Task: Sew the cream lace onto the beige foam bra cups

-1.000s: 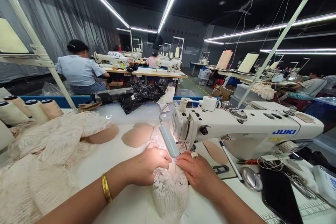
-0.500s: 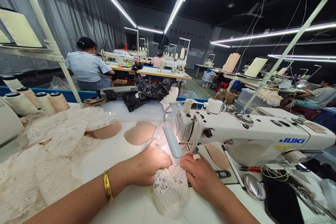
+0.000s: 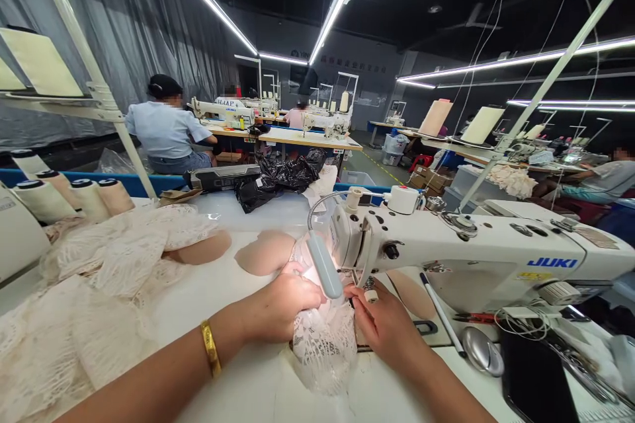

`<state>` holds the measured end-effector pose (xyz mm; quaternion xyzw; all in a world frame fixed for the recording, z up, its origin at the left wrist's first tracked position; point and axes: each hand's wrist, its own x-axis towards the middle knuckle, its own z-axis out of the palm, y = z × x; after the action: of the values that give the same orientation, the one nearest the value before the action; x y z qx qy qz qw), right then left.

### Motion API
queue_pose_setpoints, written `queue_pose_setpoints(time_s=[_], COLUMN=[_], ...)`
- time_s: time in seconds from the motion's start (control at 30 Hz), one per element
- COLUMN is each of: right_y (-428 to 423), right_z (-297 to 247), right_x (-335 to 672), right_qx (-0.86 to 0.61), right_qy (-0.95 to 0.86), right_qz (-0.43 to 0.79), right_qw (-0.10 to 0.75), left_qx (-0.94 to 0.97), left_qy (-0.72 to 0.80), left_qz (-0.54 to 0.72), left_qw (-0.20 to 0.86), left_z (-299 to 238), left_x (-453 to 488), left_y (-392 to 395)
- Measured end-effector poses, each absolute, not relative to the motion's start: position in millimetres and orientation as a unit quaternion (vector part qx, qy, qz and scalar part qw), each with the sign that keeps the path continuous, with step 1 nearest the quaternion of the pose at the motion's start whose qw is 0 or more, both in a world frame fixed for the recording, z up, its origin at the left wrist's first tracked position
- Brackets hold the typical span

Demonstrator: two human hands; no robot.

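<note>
A piece of cream lace fabric (image 3: 325,347) lies under the head of the white sewing machine (image 3: 446,254) and hangs toward me. My left hand (image 3: 292,301), with a gold bangle on its wrist, is closed on the lace's left side. On the right edge, my right hand (image 3: 381,320) pinches the lace close to the needle area. A small grey lamp (image 3: 325,268) on a bendy neck lights the spot and hides the needle and part of the fabric. Beyond my left hand, a beige moulded cup (image 3: 262,252) joins the lace.
Lace pieces (image 3: 94,297) are heaped at the left, near thread cones (image 3: 89,198). At the right lie a white pen (image 3: 444,314), a silver oval object (image 3: 481,350) and a black phone (image 3: 536,370). A black plastic bag (image 3: 282,175) sits behind. A person (image 3: 169,122) sits at another table.
The lace's near end has drawn slightly away from me, toward the machine. My right hand has shifted a little to the right; my left hand keeps its hold.
</note>
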<state>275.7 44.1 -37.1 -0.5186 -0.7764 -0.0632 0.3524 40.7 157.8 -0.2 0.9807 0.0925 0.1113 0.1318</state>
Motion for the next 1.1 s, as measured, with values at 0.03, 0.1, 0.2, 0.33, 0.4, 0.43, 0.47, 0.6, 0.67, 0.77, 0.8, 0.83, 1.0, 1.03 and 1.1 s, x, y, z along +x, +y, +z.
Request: queue_pose_setpoints(time_s=[0.03, 0.1, 0.2, 0.33, 0.4, 0.43, 0.47, 0.6, 0.67, 0.77, 0.8, 0.83, 1.0, 1.03, 1.1], right_y=[44, 44, 40, 32, 29, 29, 30, 36, 38, 36, 35, 34, 37, 38, 40], right_z=[-38, -39, -37, -28, -26, -26, -28, -41, -43, -37, -34, -31, -38, -41, -46], right_x=[276, 276, 275, 268, 262, 259, 256, 259, 266, 272, 271, 269, 255, 256, 262], right_qx=[-0.516, -0.513, -0.509, -0.462, -0.434, -0.436, -0.449, -0.515, -0.529, -0.536, -0.53, -0.522, -0.526, -0.531, -0.536], right_qy=[-0.778, -0.778, -0.78, -0.816, -0.84, -0.845, -0.845, -0.828, -0.817, -0.805, -0.809, -0.814, -0.817, -0.815, -0.809], right_qz=[-0.063, -0.064, -0.06, -0.032, 0.004, 0.019, 0.027, -0.026, -0.066, -0.05, -0.021, 0.013, 0.029, -0.003, -0.057], right_qw=[0.354, 0.358, 0.359, 0.345, 0.326, 0.309, 0.289, 0.22, 0.22, 0.251, 0.255, 0.255, 0.235, 0.233, 0.234], left_qx=[0.979, 0.976, 0.973, 0.978, 0.979, 0.977, 0.975, 0.972, 0.973, 0.974, 0.975, 0.976, 0.968, 0.967, 0.967], left_qy=[0.089, 0.083, 0.083, 0.123, 0.165, 0.184, 0.2, 0.222, 0.216, 0.208, 0.206, 0.202, 0.165, 0.162, 0.158], left_qz=[0.108, 0.108, 0.113, 0.092, 0.082, 0.08, 0.078, 0.054, 0.029, 0.011, 0.022, 0.041, 0.139, 0.13, 0.097], left_qw=[0.146, 0.171, 0.183, 0.141, 0.093, 0.074, 0.062, 0.063, 0.082, 0.087, 0.078, 0.07, 0.129, 0.15, 0.176], left_z=[-1, -1, 0, 0, -1, -1, 0, 13, 19, 18, 15, 11, 3, 7, 16], left_x=[41, 40, 35, 29, 30, 32, 33, 32, 28, 24, 24, 26, 37, 37, 34], left_y=[158, 158, 159, 154, 147, 142, 137, 122, 121, 127, 130, 132, 136, 136, 134])
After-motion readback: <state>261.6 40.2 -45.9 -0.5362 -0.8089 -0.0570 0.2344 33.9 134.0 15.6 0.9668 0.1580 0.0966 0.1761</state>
